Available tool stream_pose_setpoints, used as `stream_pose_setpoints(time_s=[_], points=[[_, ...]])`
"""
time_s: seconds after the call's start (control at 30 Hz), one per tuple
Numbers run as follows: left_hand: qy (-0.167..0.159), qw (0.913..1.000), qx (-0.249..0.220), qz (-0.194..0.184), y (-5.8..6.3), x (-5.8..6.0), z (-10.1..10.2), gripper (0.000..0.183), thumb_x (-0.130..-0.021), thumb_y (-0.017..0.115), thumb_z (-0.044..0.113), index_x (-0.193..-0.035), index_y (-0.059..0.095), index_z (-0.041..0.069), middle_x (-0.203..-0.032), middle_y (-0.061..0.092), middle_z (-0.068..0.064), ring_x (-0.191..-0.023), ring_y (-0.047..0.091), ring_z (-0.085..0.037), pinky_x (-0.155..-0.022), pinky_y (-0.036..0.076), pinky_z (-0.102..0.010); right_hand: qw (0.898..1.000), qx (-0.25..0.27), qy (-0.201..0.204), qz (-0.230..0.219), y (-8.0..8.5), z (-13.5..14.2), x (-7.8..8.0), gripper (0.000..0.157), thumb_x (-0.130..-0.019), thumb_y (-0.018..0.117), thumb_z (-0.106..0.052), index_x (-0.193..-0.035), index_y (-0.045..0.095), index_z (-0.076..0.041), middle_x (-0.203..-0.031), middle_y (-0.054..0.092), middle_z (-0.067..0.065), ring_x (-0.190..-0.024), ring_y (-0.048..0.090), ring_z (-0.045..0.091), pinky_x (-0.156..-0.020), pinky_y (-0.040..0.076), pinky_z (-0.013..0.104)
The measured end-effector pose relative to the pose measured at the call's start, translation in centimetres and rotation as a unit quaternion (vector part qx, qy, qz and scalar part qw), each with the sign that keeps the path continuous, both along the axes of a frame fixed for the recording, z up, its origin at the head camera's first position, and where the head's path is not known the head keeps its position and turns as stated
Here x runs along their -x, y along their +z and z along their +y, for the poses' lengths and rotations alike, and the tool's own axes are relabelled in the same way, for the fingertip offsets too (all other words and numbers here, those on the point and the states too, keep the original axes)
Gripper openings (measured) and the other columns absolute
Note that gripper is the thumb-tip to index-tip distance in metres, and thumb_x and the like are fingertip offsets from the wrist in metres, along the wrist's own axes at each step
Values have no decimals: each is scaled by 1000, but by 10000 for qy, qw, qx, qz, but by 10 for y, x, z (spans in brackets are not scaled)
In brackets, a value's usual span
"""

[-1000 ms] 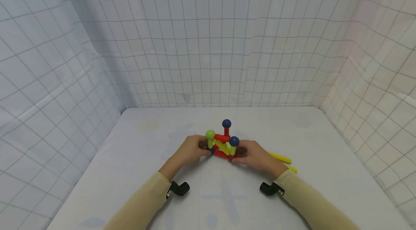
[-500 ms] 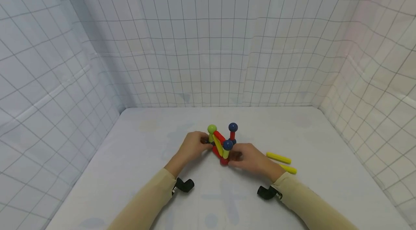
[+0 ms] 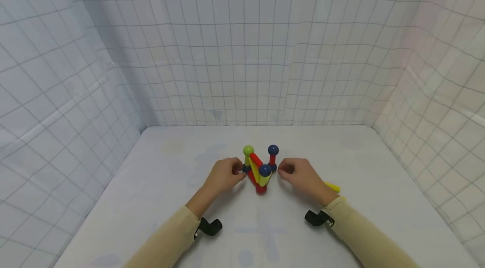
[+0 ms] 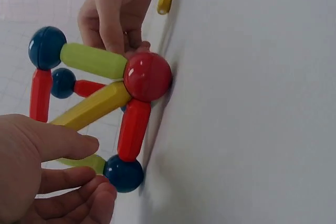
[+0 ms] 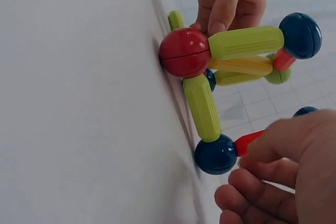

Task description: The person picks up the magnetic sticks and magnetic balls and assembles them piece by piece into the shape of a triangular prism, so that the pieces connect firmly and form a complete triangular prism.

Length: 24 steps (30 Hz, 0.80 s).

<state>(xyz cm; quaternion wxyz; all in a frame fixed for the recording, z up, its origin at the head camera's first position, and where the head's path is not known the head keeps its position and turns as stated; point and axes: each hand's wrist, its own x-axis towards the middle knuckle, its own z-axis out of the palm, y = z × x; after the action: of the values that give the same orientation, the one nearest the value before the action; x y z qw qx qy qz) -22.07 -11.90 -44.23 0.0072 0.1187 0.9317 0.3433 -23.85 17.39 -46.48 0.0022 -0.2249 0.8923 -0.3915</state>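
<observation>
Both forearms come in from the lower corners, angled inward, each in a beige sleeve (image 3: 164,238) with a black mount (image 3: 210,226) at the wrist. The left hand (image 3: 222,174) and right hand (image 3: 303,175) flank the model (image 3: 254,170), which stands on the white table (image 3: 125,184) in front of the person.

The left hand is beside the low left ball (image 4: 124,173) (a blue one). Its thumb (image 4: 73,142) and fingers (image 4: 65,179) are partly bent, with the left green rod (image 4: 93,163) showing between them; whether they pinch it I cannot tell. The right hand is just beside the low right ball (image 5: 216,154), also blue. Its fingers (image 5: 268,174) are loosely curled, the thumb slightly parted from the index finger; the thumb overlaps the right red rod (image 5: 245,142) in the wrist view (contact there is unclear).

Nearest the person, the red ball (image 3: 261,189) rests at the model's base, under the near blue ball (image 3: 265,170). A green ball (image 3: 248,150) tops the left upright, and the far blue ball (image 3: 273,150) the right one. Loose yellow rods (image 3: 333,187) lie by the right forearm, partly hidden. Gridded cloth (image 3: 261,49) rises behind.
</observation>
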Motion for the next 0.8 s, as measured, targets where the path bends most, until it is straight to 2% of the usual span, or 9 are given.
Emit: stream_pose_setpoints(time_s=[0.1, 0.2, 0.3, 0.37, 0.47, 0.67, 0.8], points=[[-347, 9990, 114, -263, 3, -7, 4, 28, -92, 87, 24, -109, 75, 5, -92, 69, 0, -85, 62, -17, -79, 58, -34, 9997, 43, -236, 25, -2, 2, 4, 19, -99, 75, -12, -119, 77, -11, -105, 74, -3, -94, 66, 17, -87, 59, 40], [-613, 9965, 245, -508, 2, -12, 10, 40, -88, 92, 34, -107, 73, 4, -88, 65, -1, -81, 58, -18, -73, 54, -32, 9999, -55, -62, -143, -5, 1, 7, 42, -99, 75, -12, -140, 69, -8, -124, 73, 5, -102, 69, 20, -93, 60, 42], [-710, 9954, 308, -564, -1, -15, 15, 48, -84, 95, 42, -103, 70, 5, -82, 59, -2, -76, 54, -18, -66, 47, -31, 9993, -196, 112, -312, -6, -1, 7, 52, -98, 76, -13, -148, 64, -4, -127, 73, 7, -106, 70, 22, -96, 60, 44], [-716, 9956, 333, -499, -2, -17, 18, 51, -83, 95, 44, -100, 68, 5, -79, 56, -3, -74, 52, -19, -63, 44, -31, 9991, -265, 128, -294, -5, -2, 7, 49, -98, 77, -11, -145, 66, -3, -120, 74, 6, -104, 70, 22, -96, 60, 45], [-675, 9964, 314, -411, -5, -19, 20, 53, -83, 95, 44, -106, 68, 5, -83, 58, -2, -77, 54, -18, -65, 47, -32, 9995, -234, 100, -179, -5, -1, 7, 38, -95, 77, -8, -132, 73, -4, -111, 74, 2, -99, 69, 19, -92, 60, 44], [-668, 9964, 31, -519, -7, -14, 15, 67, -84, 96, 36, -132, 69, -1, -100, 68, -1, -90, 62, -18, -78, 56, -34, 9996, -176, 143, -185, -6, 0, 7, 31, -92, 81, -7, -122, 76, -5, -109, 75, 1, -98, 69, 17, -90, 59, 43], [-672, 9952, -357, -608, -8, -10, 9, 55, -87, 94, 24, -130, 71, 1, -100, 70, 0, -91, 65, -17, -77, 59, -32, 9994, -200, 139, -261, -4, -2, 6, 30, -92, 84, -9, -121, 77, -8, -105, 74, -2, -94, 67, 15, -87, 59, 40]])
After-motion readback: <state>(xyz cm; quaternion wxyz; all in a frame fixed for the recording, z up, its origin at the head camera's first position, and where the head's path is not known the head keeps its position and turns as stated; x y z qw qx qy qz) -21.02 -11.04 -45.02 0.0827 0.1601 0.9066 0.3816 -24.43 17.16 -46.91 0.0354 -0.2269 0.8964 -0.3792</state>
